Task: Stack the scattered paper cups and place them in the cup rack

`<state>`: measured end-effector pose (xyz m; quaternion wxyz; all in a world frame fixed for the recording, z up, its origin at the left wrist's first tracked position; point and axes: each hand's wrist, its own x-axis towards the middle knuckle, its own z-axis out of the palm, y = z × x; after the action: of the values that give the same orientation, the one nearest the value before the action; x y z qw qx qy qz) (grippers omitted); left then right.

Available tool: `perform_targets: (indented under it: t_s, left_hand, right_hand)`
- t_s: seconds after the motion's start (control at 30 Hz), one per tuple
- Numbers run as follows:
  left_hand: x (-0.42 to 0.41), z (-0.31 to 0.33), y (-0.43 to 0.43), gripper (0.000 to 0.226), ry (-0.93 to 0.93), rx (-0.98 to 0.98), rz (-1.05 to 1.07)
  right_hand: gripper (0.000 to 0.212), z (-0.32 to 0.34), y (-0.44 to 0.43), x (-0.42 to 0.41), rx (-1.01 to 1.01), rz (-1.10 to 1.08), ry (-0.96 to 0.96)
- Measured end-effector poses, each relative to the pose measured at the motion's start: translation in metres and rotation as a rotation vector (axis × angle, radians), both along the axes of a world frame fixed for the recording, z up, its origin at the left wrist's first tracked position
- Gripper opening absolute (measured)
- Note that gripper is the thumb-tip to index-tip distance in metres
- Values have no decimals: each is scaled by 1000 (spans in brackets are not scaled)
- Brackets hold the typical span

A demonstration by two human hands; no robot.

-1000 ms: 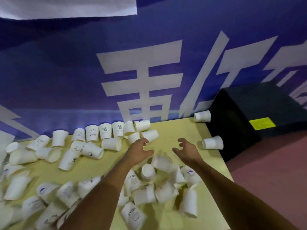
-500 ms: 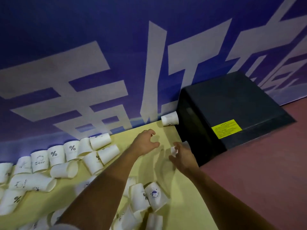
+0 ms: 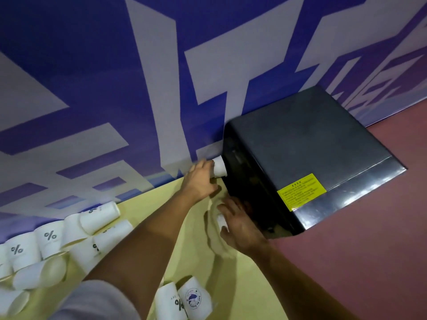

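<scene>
Reaching with both hands to the far right corner of the yellow bench (image 3: 221, 285), hard by a black box (image 3: 300, 146) bearing a yellow label (image 3: 300, 191). Gripping with the left hand (image 3: 198, 181) a far paper cup (image 3: 219, 167), tipped on its side, wedged between the box and the blue-and-white wall banner (image 3: 92, 65), fingers curled round its near end. Closing the right hand (image 3: 240, 225) over a near paper cup (image 3: 221, 220) at the bench edge just beside the box, fingers bent around it, most of the cup hidden under the palm. Lying in a heap at the left of the bench, scattered cups (image 3: 50, 239), several marked with a percent sign; nearer the camera, two printed cups (image 3: 184, 299) side by side. Beyond the bench, to the right, a red floor (image 3: 369, 250).
</scene>
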<state>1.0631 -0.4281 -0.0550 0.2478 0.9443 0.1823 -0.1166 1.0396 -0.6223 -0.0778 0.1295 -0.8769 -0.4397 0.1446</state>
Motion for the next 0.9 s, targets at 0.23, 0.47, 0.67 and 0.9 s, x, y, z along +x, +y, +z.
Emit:
perform_targets:
  t_s: [0.23,0.47,0.67,0.9]
  left_hand:
    - [7,-19,-3,68,53,118,91]
    - [-9,-26,2,55,46,-17,200]
    - [-46,-4,27,60,28,-101,231]
    - [-126,45,58,60,-3,-171,317]
  right_hand:
    - [59,-11,20,12,-245,79,0]
    - [54,-16,24,12,-271,37,160]
    - [53,3,38,7,-207,-123,189]
    - [59,42,60,-29,-4,-322,277]
